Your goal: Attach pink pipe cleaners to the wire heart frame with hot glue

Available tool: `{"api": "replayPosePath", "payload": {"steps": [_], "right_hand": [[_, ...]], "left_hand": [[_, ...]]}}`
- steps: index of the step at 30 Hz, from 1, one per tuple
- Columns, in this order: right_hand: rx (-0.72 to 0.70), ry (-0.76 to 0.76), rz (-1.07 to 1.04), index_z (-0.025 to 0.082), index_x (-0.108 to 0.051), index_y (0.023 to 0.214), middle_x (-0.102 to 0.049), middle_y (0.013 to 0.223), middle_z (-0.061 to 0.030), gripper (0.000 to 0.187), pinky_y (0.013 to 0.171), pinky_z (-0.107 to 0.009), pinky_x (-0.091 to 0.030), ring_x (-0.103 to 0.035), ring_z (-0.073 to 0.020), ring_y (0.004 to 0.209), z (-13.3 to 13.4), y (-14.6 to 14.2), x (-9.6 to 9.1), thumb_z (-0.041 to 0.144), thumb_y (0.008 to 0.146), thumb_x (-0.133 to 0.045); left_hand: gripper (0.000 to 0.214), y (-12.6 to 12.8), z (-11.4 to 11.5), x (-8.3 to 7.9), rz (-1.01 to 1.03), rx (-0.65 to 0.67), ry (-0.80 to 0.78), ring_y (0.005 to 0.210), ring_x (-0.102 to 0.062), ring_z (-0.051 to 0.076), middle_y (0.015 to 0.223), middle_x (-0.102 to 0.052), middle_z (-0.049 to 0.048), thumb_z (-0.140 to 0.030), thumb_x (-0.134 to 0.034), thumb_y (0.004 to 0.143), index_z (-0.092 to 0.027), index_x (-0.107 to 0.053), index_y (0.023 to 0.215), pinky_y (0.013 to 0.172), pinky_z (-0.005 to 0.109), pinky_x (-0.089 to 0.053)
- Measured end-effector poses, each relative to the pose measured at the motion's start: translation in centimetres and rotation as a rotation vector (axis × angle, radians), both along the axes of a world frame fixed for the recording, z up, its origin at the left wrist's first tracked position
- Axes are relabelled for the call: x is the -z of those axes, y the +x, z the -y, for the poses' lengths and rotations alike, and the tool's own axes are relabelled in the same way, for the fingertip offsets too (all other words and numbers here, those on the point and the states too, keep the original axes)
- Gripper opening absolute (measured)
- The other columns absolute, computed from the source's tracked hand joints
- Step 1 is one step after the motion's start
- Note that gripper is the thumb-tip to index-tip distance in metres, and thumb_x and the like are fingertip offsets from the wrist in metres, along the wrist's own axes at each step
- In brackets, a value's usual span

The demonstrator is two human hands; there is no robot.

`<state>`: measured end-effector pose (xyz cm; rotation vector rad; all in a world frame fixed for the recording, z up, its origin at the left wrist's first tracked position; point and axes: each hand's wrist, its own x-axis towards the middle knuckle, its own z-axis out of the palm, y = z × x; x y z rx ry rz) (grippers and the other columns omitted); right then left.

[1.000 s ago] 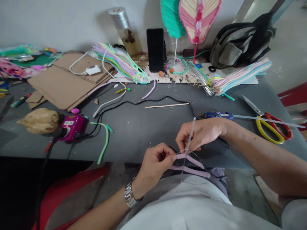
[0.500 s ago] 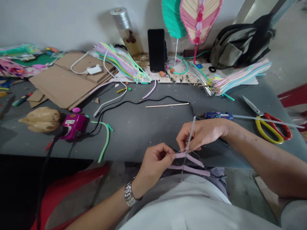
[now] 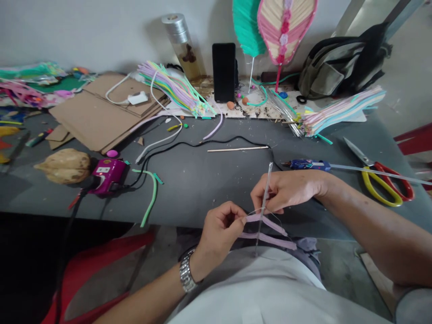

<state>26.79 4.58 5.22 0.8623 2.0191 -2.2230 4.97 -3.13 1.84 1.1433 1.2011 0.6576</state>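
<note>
"What are your hands doing?"

"My left hand (image 3: 222,225) is pressed together, pinching the end of a purple pipe cleaner (image 3: 274,226). My right hand (image 3: 286,191) pinches a thin clear stick (image 3: 269,173) that stands almost upright."

"Where is the pipe cleaner?"

"Right between my hands, over my lap, just off the near edge of the counter (image 3: 202,180). It crosses the stick. A second purple piece (image 3: 280,243) crosses the stick just below it."

"How much is done?"

"Only a little, I think. Two purple pieces sit on the stick, and most of the stick is bare. I cannot tell if they are stuck on."

"What else is near?"

"A blue glue gun (image 3: 307,165) lies just behind my right hand. The scissors (image 3: 384,180) are further right. Big bunches of pipe cleaners (image 3: 175,87) lie at the back."
</note>
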Motion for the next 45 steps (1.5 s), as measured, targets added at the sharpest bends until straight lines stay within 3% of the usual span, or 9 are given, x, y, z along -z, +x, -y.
{"api": "replayPosePath", "payload": {"steps": [7,20,45], "right_hand": [[0.035,-0.033,-0.008,0.011,-0.071,0.086,-0.058,0.06,0.0029,0.015,0.052,-0.019,-0.038,-0.052,-0.0084,0.054,0.3,0.7,0.2,0.022,0.078,-0.065],[0.03,-0.007,-0.001,0.012,-0.07,0.085,-0.059,0.062,0.0025,0.014,0.052,-0.019,-0.041,-0.054,-0.0088,0.056,0.7,0.7,-0.2,0.025,0.082,-0.067],[0.102,0.063,0.011,0.012,-0.07,0.085,-0.06,0.066,0.0018,0.021,0.056,-0.019,-0.041,-0.056,-0.01,0.063,1.4,0.9,-0.4,0.033,0.085,-0.068]], "left_hand": [[0.013,-0.3,0.3,-0.3,0.064,0.028,-0.059,0.06,-0.044,0.01,0.065,-0.054,-0.0012,-0.026,-0.069,0.072,-0.014,-0.066,0.076,0.056,0.022,-0.036],[0.017,-0.2,0.3,0.4,0.027,0.023,-0.036,0.06,-0.042,0.01,0.063,-0.052,-0.0016,-0.029,-0.071,0.071,-0.015,-0.062,0.067,0.055,0.022,-0.034],[0.015,-0.3,0.4,-0.2,0.05,0.015,-0.057,0.06,-0.042,0.01,0.064,-0.05,-0.0023,-0.029,-0.067,0.069,-0.017,-0.058,0.066,0.055,0.022,-0.034]]}}
